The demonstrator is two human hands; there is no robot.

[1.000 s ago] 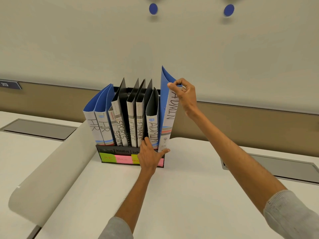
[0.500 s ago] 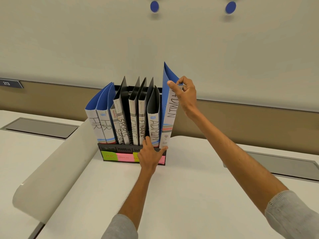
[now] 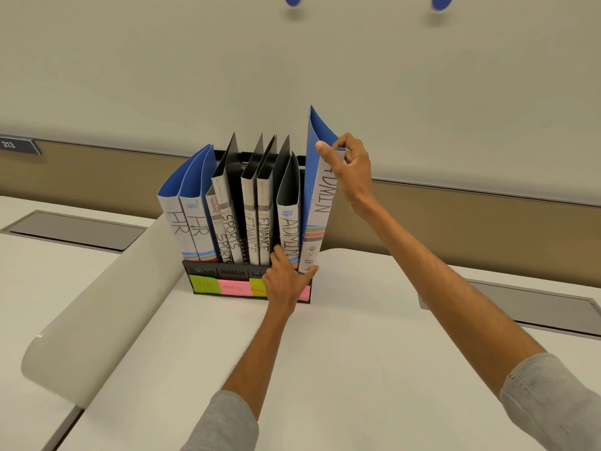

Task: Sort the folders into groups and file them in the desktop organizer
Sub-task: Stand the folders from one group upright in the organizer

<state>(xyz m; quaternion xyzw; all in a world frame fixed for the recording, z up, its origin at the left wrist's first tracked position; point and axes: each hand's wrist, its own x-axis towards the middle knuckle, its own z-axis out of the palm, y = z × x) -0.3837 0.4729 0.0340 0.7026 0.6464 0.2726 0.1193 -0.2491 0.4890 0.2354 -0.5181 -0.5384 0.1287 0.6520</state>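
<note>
Black desktop organizer (image 3: 208,271), coloured sticky labels (image 3: 201,284) across its front, seven folders (image 3: 263,222) upright inside, spines marked HR, SPORTS, FINANCE, ADMIN, blue ADMIN folder (image 3: 320,203) leaning at the right end, taller than the rest.

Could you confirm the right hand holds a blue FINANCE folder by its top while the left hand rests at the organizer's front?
No: in the head view that blue folder reads ADMIN, not FINANCE. The right hand at its top and left hand at the organizer's front are correct.
</note>
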